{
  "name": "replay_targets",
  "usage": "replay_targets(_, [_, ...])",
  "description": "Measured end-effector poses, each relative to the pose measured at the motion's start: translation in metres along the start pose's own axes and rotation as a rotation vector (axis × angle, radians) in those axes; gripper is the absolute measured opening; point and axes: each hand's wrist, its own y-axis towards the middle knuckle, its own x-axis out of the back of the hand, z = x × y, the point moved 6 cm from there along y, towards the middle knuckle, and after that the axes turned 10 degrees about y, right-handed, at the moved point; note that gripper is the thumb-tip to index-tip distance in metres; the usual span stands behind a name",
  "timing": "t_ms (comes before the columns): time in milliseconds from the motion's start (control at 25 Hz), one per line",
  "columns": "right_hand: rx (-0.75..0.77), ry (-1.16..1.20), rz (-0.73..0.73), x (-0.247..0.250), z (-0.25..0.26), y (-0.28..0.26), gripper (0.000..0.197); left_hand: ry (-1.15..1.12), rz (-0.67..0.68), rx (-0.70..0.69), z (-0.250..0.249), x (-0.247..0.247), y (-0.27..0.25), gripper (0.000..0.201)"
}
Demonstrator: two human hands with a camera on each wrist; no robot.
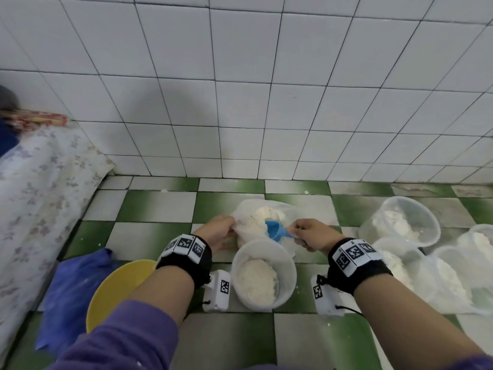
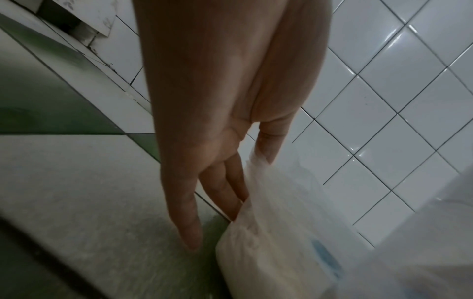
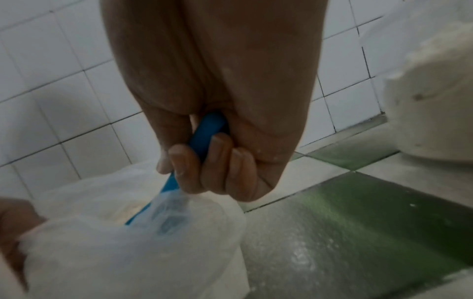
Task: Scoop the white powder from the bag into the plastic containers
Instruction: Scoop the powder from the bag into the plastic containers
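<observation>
A clear plastic bag (image 1: 256, 217) of white powder lies open on the green-and-white tiled floor. My left hand (image 1: 229, 228) pinches the bag's left edge between thumb and fingers; in the left wrist view the hand (image 2: 249, 182) holds the bag (image 2: 281, 252) the same way. My right hand (image 1: 298, 232) grips the handle of a blue scoop (image 1: 276, 231), whose bowl is inside the bag's mouth. The right wrist view shows the fingers (image 3: 217, 161) curled round the scoop (image 3: 204, 131) above the bag (image 3: 115, 252). A round plastic container (image 1: 240, 263), partly filled with powder, stands just in front of the bag.
Several plastic containers (image 1: 398, 221) holding powder stand on the floor to the right; one shows in the right wrist view (image 3: 430, 121). A yellow bowl (image 1: 117, 289) and a blue plastic bag (image 1: 72, 295) lie at the left. A floral cloth (image 1: 40, 196) borders the left, the tiled wall (image 1: 240, 102) rises behind.
</observation>
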Motion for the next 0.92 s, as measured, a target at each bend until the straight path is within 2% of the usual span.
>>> replay_targets(160, [0.093,-0.397,-0.09,-0.004,0.016,0.0,0.016,0.044,-0.017,-0.025,0.0,0.002,0.005,0.01])
replay_targets(280, [0.087,-0.552,-0.113,-0.009,0.022,0.006,0.013,0.067,-0.044,-0.055,-0.004,0.005,0.007,0.006])
replay_targets(320, [0.087,-0.568,-0.105,-0.013,0.021,0.007,0.013,0.052,-0.029,-0.066,-0.005,0.004,0.007,0.011])
replay_targets(440, [0.115,-0.532,-0.097,-0.022,0.016,0.011,0.012,0.096,0.035,-0.07,-0.008,0.001,0.007,0.047])
replay_targets(520, [0.128,-0.485,-0.11,-0.022,0.014,0.012,0.011,0.147,0.072,-0.062,-0.011,-0.002,0.005,0.059])
replay_targets(600, [0.128,-0.427,-0.113,-0.021,0.011,0.014,0.011,0.155,0.058,-0.063,-0.011,-0.001,0.007,0.061])
replay_targets(720, [0.129,-0.339,-0.12,-0.014,0.01,0.016,0.015,0.104,-0.057,-0.097,-0.013,0.007,0.014,0.062])
replay_targets(920, [0.207,-0.292,-0.148,0.003,0.023,0.005,0.017,0.091,-0.144,-0.072,-0.003,0.013,0.012,0.057])
